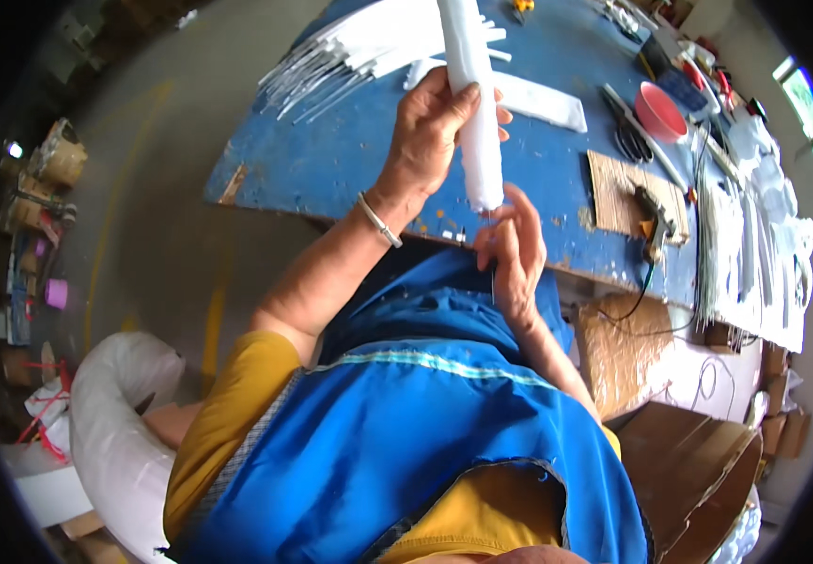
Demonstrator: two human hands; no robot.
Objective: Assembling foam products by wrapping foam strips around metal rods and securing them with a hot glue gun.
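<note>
The white tube [478, 103], a long soft-looking roll, stands nearly upright between the two hands, its lower end just above the near edge of the blue table [331, 160] and its upper end running out of the top of the picture. The left hand [430, 132] is clenched around the tube's middle, fingers wrapped over the front and thumb behind, the wrist bent back. A thin metal bracelet [378, 219] sits on that wrist, and the bare forearm runs down and to the left to a yellow sleeve [228, 423]. The right hand [515, 254] is just below the tube's lower end, fingers curled together and pointing up, fingertips meeting at the tube's bottom edge. It seems to pinch something thin there, but I cannot tell what. Its forearm drops down to the right over a blue apron [406, 442].

Left of the left hand, well below the table, a fat white roll [120, 423] curves along the floor. Beyond the left hand, a fan of white strips [359, 52] lies on the table. To the right of the tube a flat white piece [543, 99] rests on the table. Farther right of the right hand lie a square of cardboard [618, 188] with a glue gun [656, 226] on it, dark scissors [627, 132] and a red bowl [660, 113].
</note>
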